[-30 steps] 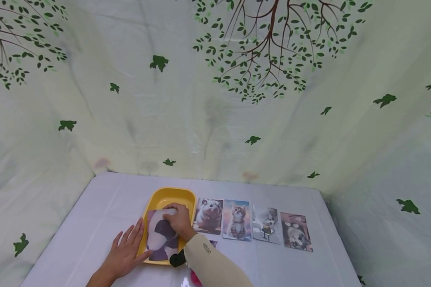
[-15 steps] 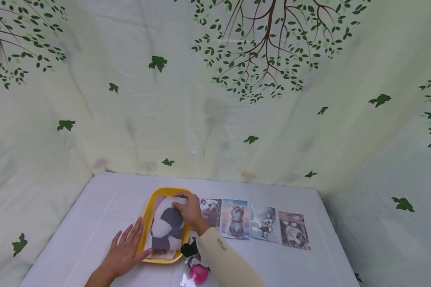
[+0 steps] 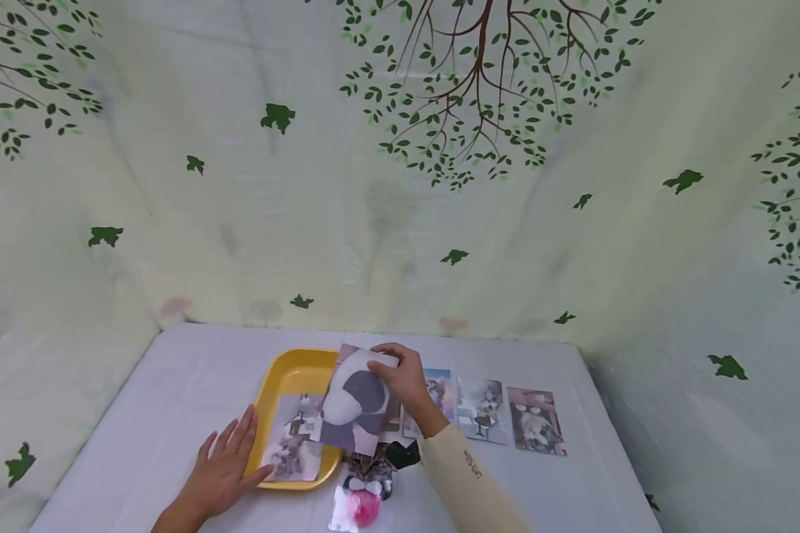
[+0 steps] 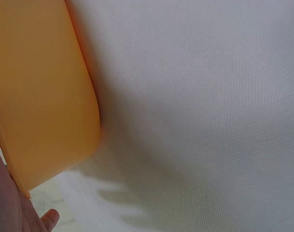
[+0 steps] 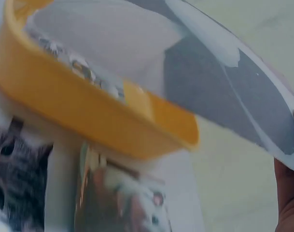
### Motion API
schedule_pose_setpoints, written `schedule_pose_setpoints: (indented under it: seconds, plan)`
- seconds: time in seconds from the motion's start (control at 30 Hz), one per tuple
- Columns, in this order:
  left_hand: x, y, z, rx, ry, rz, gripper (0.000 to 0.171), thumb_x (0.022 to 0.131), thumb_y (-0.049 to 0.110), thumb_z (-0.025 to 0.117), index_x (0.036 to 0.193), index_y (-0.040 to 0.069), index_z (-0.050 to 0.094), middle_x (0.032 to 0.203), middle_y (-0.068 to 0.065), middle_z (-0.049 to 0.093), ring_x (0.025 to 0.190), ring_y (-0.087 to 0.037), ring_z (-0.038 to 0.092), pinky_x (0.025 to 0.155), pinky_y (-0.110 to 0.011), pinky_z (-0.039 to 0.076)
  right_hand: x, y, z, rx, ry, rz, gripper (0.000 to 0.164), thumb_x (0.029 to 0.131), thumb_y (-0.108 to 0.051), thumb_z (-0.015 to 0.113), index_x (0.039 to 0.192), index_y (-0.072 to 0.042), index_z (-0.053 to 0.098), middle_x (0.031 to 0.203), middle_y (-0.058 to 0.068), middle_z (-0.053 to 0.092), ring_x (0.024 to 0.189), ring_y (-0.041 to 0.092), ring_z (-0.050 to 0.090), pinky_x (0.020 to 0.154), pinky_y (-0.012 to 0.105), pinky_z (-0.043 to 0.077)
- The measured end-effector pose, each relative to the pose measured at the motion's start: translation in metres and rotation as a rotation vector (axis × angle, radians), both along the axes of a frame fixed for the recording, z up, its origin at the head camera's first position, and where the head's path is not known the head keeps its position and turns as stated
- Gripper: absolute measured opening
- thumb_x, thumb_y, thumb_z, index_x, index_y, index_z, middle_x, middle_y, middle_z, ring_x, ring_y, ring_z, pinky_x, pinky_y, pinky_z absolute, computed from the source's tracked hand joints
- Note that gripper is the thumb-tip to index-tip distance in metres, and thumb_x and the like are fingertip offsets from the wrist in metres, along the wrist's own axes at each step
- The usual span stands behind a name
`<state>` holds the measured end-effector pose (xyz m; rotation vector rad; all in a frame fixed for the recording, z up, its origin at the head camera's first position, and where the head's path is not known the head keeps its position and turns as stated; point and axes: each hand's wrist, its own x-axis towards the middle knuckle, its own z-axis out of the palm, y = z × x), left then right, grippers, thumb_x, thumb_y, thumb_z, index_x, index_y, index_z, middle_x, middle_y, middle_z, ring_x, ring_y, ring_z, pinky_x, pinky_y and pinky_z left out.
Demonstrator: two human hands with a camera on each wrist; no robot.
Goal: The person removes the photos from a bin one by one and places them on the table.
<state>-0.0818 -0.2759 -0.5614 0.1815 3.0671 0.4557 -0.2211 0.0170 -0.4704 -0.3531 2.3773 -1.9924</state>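
Note:
In the head view my right hand (image 3: 407,377) pinches the top right corner of a picture card (image 3: 353,403) with a white and dark-grey animal-like print. The card is tilted above the right side of a yellow tray (image 3: 300,370). In the right wrist view the card's bent sheet (image 5: 204,82) spans the top, with fingers at its right edge. Another card (image 3: 292,451), grey and white, lies inside the tray. My left hand (image 3: 223,470) rests along the tray's left rim, fingers extended and thumb over the edge. The left wrist view shows the tray's outer wall (image 4: 45,96).
Right of the tray several cards lie in a row: a hamster card (image 5: 122,198) partly covered, a kitten card (image 3: 440,389), a grey card (image 3: 483,411) and a glasses-wearing animal card (image 3: 538,422). In front lies a cat card with a pink ball (image 3: 367,507). Leaf-printed cloth encloses the white table (image 3: 207,355).
My right hand has lifted the card out of the tray and carried it to the right, uncovering the grey card beneath. The left hand has stayed at the rim.

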Motion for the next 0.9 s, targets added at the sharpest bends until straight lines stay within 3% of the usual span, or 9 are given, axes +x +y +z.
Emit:
schedule_pose_setpoints:
  seconds: [0.1, 0.23, 0.43, 0.77, 0.9]
  plan:
    - [-0.001, 0.000, -0.001, -0.006, -0.016, 0.006, 0.094, 0.089, 0.054, 0.057, 0.150, -0.007, 0.019, 0.158, -0.016, 0.016, 0.136, -0.044, 0.023, 0.105, -0.066, 0.012, 0.002, 0.028, -0.010, 0.035, -0.002, 0.002, 0.021, 0.085, -0.005, 0.072, 0.104, 0.001, 0.071, 0.112, 0.017, 0.066, 0.113, 0.036, 0.056, 0.083, 0.040, 0.052]
    - [-0.003, -0.001, -0.002, -0.005, -0.038, 0.014, 0.095, 0.088, 0.055, 0.057, 0.149, -0.007, 0.019, 0.157, -0.018, 0.017, 0.136, -0.045, 0.022, 0.106, -0.066, 0.011, 0.005, 0.064, -0.043, 0.083, -0.039, -0.019, 0.022, 0.084, -0.011, 0.074, 0.105, -0.004, 0.073, 0.112, 0.013, 0.067, 0.113, 0.032, 0.057, 0.083, 0.036, 0.052]
    - [-0.005, -0.001, -0.002, 0.023, -0.069, 0.014, 0.097, 0.088, 0.056, 0.057, 0.149, -0.008, 0.018, 0.157, -0.018, 0.016, 0.136, -0.045, 0.021, 0.105, -0.067, 0.009, 0.024, 0.105, -0.075, 0.117, -0.114, -0.042, 0.025, 0.082, -0.012, 0.076, 0.105, -0.002, 0.072, 0.113, 0.015, 0.066, 0.114, 0.036, 0.056, 0.084, 0.039, 0.052]
    - [-0.007, -0.001, -0.005, 0.036, -0.085, 0.012, 0.099, 0.089, 0.057, 0.055, 0.150, -0.008, 0.014, 0.158, -0.018, 0.012, 0.134, -0.047, 0.021, 0.105, -0.068, 0.008, 0.050, 0.140, -0.122, 0.199, -0.187, -0.046, 0.025, 0.079, -0.010, 0.078, 0.102, -0.001, 0.073, 0.103, 0.012, 0.070, 0.107, 0.032, 0.059, 0.089, 0.041, 0.049]
    - [-0.007, 0.000, -0.005, 0.013, -0.058, 0.005, 0.097, 0.089, 0.056, 0.055, 0.150, -0.008, 0.014, 0.159, -0.017, 0.010, 0.134, -0.047, 0.023, 0.105, -0.068, 0.010, 0.057, 0.144, -0.137, 0.210, -0.154, -0.022, 0.023, 0.078, -0.010, 0.079, 0.099, -0.003, 0.074, 0.098, 0.009, 0.072, 0.103, 0.027, 0.062, 0.090, 0.041, 0.048]
